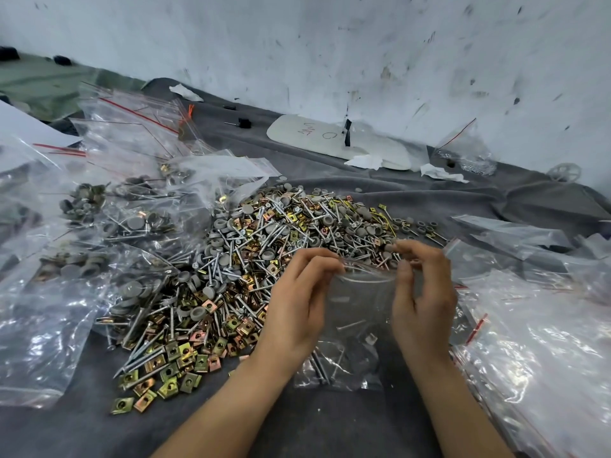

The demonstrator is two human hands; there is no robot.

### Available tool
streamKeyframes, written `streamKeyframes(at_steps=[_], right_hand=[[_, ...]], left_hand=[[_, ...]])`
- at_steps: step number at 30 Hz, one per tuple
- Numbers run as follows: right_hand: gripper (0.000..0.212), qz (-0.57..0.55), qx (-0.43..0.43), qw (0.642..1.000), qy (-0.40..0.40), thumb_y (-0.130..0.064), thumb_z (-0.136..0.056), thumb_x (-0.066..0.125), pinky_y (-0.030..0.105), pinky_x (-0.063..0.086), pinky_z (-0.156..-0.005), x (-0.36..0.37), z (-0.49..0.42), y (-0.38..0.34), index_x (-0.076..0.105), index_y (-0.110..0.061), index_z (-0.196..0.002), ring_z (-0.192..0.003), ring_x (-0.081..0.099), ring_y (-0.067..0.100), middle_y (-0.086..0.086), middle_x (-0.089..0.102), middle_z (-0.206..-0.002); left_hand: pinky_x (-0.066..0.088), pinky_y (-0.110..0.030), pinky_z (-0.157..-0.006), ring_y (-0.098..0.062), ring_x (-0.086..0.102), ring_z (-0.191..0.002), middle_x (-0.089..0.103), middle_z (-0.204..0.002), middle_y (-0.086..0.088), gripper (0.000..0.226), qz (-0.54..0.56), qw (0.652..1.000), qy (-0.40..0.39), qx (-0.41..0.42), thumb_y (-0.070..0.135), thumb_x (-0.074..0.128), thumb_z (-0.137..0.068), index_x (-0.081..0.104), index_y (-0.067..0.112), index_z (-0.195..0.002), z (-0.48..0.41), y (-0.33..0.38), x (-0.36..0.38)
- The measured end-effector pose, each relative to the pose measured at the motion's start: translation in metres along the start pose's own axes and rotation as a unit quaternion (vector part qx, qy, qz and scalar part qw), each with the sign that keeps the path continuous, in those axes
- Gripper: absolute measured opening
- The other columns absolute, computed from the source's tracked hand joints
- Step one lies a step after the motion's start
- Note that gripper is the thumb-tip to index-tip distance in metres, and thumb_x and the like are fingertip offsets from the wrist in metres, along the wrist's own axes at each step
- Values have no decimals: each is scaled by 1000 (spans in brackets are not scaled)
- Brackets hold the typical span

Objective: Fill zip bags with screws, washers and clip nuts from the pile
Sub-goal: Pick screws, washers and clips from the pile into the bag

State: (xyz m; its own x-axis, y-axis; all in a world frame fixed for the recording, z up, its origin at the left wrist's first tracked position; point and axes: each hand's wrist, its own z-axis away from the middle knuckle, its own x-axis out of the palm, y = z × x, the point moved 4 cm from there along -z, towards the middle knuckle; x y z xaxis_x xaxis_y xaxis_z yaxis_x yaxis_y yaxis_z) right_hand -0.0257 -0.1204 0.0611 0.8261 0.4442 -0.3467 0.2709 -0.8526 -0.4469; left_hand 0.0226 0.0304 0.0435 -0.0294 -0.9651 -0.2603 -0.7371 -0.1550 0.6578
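left hand [297, 305]: palm inward, fingers curled, pinching bag mouth
right hand [425, 299]: same, pinching opposite rim
zip bag [357, 325]: held upright between hands, some screws inside
pile [251, 259]: on grey cloth [363, 421] just behind hands

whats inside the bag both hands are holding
Through the clear zip bag, a few long screws and one grey washer show near its bottom. Anything else in there is hidden by creases and glare.
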Motion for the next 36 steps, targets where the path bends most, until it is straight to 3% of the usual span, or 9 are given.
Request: streamKeyframes(at_steps=[6, 9, 12, 17, 23, 29, 31, 33, 36], right_hand=[[28, 30, 124, 991, -45, 7, -87, 56, 38, 47, -87, 6, 2, 24, 60, -7, -111, -101, 56, 25, -2, 55, -106], [27, 64, 183, 971, -137, 1, -88, 57, 28, 38, -91, 16, 9, 38, 62, -12, -110, -111, 52, 25, 4, 56, -114], [27, 92, 174, 954, -225, -2, -88, 57, 24, 34, -90, 24, 13, 44, 66, -14, -110, -112, 49, 24, 5, 59, -113], [25, 94, 141, 933, -316, -18, -92, 58, 37, 36, -97, 34, 19, 40, 67, -25, -113, -114, 44, 20, -4, 58, -111], [32, 146, 63, 928, -337, -18, -85, 60, 35, 15, -106, 40, 21, 28, 66, -30, -114, -127, 25, 14, -9, 47, -128], [36, 157, 49, 908, -385, -33, -96, 46, 28, 7, -106, 47, 28, 29, 52, -36, -131, -133, 18, 9, -15, 45, -135], [31, 152, 59, 917, -364, -29, -96, 48, 28, 10, -105, 47, 25, 30, 59, -27, -126, -131, 25, 10, -12, 53, -130], [20, 137, 76, 935, -318, -21, -92, 57, 38, 26, -104, 43, 20, 29, 68, -16, -108, -119, 43, 18, -3, 63, -113], [8, 113, 111, 955, -253, -5, -80, 70, 30, 40, -81, 33, 13, 31, 70, -9, -87, -93, 55, 22, -1, 63, -88]], left_hand=[[54, -18, -74, -6, 67, -80, 67, -82, 9, 20, 109, 989, 59, -77, 5, 46, -98, 55, 23, -98, 2, -5, -5], [56, -24, -57, -16, 71, -68, 69, -81, 6, 23, 226, 949, 115, -185, 10, 35, -102, 49, 27, -95, 3, -11, -9], [54, -22, -52, -20, 70, -65, 67, -81, 3, 21, 260, 933, 132, -209, 12, 33, -103, 48, 26, -96, 1, -13, -12], [55, -25, -52, -17, 71, -65, 66, -85, 17, 22, 205, 957, 115, -172, 17, 37, -102, 49, 35, -95, 2, -10, -11], [55, -25, -50, -16, 71, -66, 64, -89, 15, 22, 197, 959, 115, -167, 32, 41, -96, 50, 52, -91, 0, -12, -13], [53, -24, -49, -16, 71, -66, 63, -88, 16, 33, 184, 962, 114, -169, 21, 41, -101, 50, 51, -91, 1, -14, -11], [53, -24, -50, -16, 70, -66, 63, -88, 10, 34, 186, 960, 114, -175, 21, 41, -100, 50, 53, -89, 1, -15, -11], [53, -24, -50, -15, 70, -65, 63, -85, 9, 36, 183, 960, 111, -180, 18, 41, -101, 51, 51, -90, 1, -15, -10], [54, -28, -50, -15, 69, -65, 63, -82, 13, 29, 169, 964, 95, -182, 13, 42, -101, 51, 39, -94, 2, -17, -7]])
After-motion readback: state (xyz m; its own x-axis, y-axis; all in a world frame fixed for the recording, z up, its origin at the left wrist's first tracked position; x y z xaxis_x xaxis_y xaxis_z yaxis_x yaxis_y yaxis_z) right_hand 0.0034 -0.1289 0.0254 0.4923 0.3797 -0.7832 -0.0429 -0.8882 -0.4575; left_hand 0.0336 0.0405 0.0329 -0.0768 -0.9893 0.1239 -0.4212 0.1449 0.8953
